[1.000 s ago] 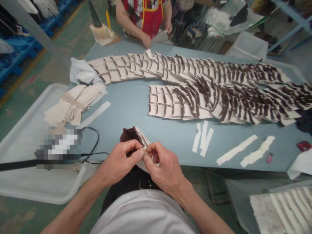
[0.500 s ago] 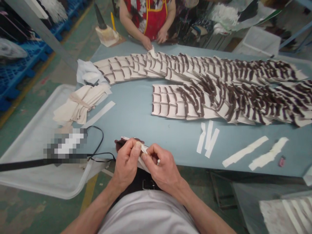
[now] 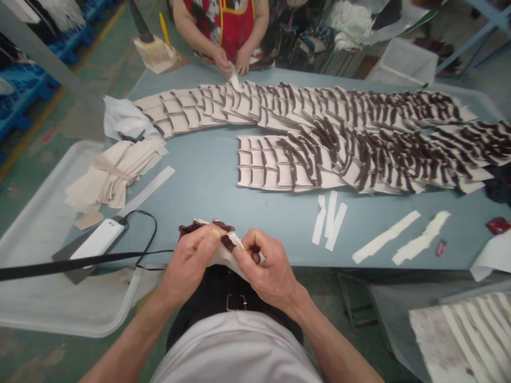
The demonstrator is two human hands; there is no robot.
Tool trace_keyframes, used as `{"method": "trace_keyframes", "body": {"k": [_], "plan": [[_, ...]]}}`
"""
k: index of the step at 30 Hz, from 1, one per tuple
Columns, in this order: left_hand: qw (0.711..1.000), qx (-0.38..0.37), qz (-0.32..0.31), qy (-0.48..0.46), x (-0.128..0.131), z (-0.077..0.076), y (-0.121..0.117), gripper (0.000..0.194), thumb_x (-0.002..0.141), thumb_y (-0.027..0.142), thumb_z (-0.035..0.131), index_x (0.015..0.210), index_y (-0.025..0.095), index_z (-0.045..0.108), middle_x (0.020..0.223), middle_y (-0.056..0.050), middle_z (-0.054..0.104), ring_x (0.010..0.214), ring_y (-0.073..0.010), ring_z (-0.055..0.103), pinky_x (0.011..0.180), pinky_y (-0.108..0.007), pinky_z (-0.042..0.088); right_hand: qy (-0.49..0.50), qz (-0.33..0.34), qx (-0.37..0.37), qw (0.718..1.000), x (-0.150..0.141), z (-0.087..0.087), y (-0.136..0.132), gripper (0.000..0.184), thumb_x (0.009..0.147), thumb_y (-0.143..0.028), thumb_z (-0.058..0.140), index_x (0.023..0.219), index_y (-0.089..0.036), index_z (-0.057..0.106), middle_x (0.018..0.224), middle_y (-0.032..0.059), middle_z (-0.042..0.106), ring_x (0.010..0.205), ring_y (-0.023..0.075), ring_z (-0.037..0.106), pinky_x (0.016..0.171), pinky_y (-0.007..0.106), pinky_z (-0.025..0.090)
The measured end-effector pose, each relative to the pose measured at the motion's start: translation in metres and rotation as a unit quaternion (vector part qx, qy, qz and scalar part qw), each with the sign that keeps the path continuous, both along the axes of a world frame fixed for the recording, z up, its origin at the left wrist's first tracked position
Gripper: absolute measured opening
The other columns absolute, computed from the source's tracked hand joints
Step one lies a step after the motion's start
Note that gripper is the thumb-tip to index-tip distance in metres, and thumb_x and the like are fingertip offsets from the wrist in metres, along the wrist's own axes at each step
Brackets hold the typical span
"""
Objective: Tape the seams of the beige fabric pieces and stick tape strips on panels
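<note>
At the table's near edge, my left hand [image 3: 195, 256] pinches a white fabric piece with dark brown edging [image 3: 224, 257]. My right hand [image 3: 268, 265] grips the same piece's other end, fingers curled around it. A short stretch of brown edge and a white strip end [image 3: 235, 238] show between my thumbs. The brown part [image 3: 190, 229] sticks out beyond my left fingers. Much of the piece is hidden by my hands. Ahead lie overlapping rows of similar white pieces with brown edges [image 3: 269, 159], in two long bands.
White strips [image 3: 330, 215] lie right of my hands, and longer cream strips [image 3: 386, 236] farther right. At left are a tied bundle of beige cloth [image 3: 107, 173], a white power bank [image 3: 99, 239] with a cable, and a white tub [image 3: 24, 308]. Across the table a co-worker's hands [image 3: 233, 63] hold something white.
The view has shifted, so table things sit farther left. My hands have drawn slightly apart, and more brown edge shows between them. The co-worker's hands have come closer together.
</note>
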State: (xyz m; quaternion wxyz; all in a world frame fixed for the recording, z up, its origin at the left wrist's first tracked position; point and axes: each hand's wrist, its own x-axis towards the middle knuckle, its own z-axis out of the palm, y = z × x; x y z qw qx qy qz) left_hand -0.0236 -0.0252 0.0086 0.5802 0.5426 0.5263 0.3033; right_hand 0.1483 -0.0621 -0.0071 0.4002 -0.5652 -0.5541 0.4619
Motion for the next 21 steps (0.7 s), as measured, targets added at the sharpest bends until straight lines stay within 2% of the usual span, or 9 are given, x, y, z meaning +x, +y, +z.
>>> {"method": "trace_keyframes", "body": {"k": [2, 5, 11, 14, 16, 18, 20, 21], "plan": [[0.996, 0.036, -0.041, 0.076, 0.001, 0.008, 0.003, 0.039, 0.09, 0.058, 0.07, 0.078, 0.021, 0.071, 0.076, -0.002, 0.07, 0.07, -0.0194, 0.06, 0.065, -0.029, 0.048, -0.009, -0.01, 0.004, 1.0, 0.003, 0.0, -0.001, 0.026, 0.091, -0.033, 0.06, 0.071, -0.025, 0.045, 0.063, -0.0067, 0.045, 0.057, 0.0109, 0.038, 0.058, 0.027, 0.032], [0.986, 0.077, -0.066, 0.133, 0.005, 0.013, 0.004, 0.03, 0.089, 0.049, 0.067, 0.077, 0.022, 0.073, 0.075, -0.001, 0.073, 0.067, -0.0198, 0.062, 0.065, -0.029, 0.048, -0.021, -0.029, 0.011, 0.999, 0.006, 0.001, -0.004, 0.024, 0.092, -0.033, 0.06, 0.073, -0.025, 0.046, 0.065, -0.0063, 0.046, 0.058, 0.0111, 0.04, 0.059, 0.027, 0.033], [0.978, 0.102, -0.025, 0.182, 0.027, -0.001, -0.002, 0.026, 0.092, 0.045, 0.059, 0.084, 0.023, 0.071, 0.08, 0.003, 0.074, 0.071, -0.0177, 0.063, 0.066, -0.025, 0.047, -0.01, -0.058, -0.005, 0.998, 0.014, 0.004, -0.007, 0.026, 0.091, -0.038, 0.06, 0.074, -0.025, 0.045, 0.064, -0.0073, 0.045, 0.055, 0.0099, 0.039, 0.057, 0.026, 0.034], [0.979, 0.1, 0.002, 0.177, 0.046, -0.003, -0.004, 0.027, 0.093, 0.042, 0.055, 0.079, 0.023, 0.067, 0.074, 0.004, 0.07, 0.068, -0.0168, 0.06, 0.065, -0.025, 0.046, -0.002, -0.091, -0.001, 0.996, 0.018, 0.001, -0.01, 0.028, 0.088, -0.04, 0.062, 0.073, -0.025, 0.043, 0.06, -0.0081, 0.044, 0.052, 0.0093, 0.038, 0.055, 0.025, 0.033], [0.98, 0.102, -0.013, 0.172, 0.056, -0.004, -0.001, 0.026, 0.092, 0.042, 0.057, 0.076, 0.024, 0.067, 0.073, 0.004, 0.07, 0.068, -0.0171, 0.06, 0.065, -0.025, 0.046, 0.011, -0.104, -0.005, 0.994, 0.025, -0.005, -0.013, 0.028, 0.089, -0.041, 0.064, 0.074, -0.025, 0.046, 0.06, -0.0079, 0.046, 0.053, 0.0098, 0.04, 0.056, 0.025, 0.036], [0.979, 0.115, -0.04, 0.166, 0.063, -0.006, 0.005, 0.025, 0.091, 0.044, 0.061, 0.078, 0.024, 0.07, 0.075, 0.004, 0.072, 0.069, -0.0174, 0.061, 0.066, -0.025, 0.047, 0.014, -0.108, -0.024, 0.994, 0.04, -0.015, -0.012, 0.024, 0.091, -0.042, 0.064, 0.078, -0.024, 0.055, 0.065, -0.0052, 0.057, 0.059, 0.0114, 0.05, 0.061, 0.024, 0.043], [0.973, 0.142, -0.063, 0.169, 0.065, -0.01, 0.012, 0.023, 0.089, 0.045, 0.065, 0.08, 0.026, 0.072, 0.076, 0.005, 0.072, 0.069, -0.0169, 0.062, 0.069, -0.024, 0.049, -0.048, -0.132, -0.062, 0.988, 0.066, -0.032, -0.008, 0.024, 0.095, -0.044, 0.061, 0.086, -0.022, 0.064, 0.078, -0.001, 0.069, 0.071, 0.0137, 0.061, 0.07, 0.025, 0.05], [0.969, 0.16, -0.069, 0.174, 0.065, -0.012, 0.015, 0.021, 0.089, 0.044, 0.066, 0.08, 0.027, 0.073, 0.075, 0.006, 0.071, 0.068, -0.0166, 0.062, 0.071, -0.024, 0.05, -0.11, -0.157, -0.087, 0.978, 0.083, -0.044, -0.004, 0.025, 0.097, -0.043, 0.058, 0.09, -0.021, 0.068, 0.084, 0.0007, 0.074, 0.076, 0.0147, 0.065, 0.074, 0.026, 0.051]]}}
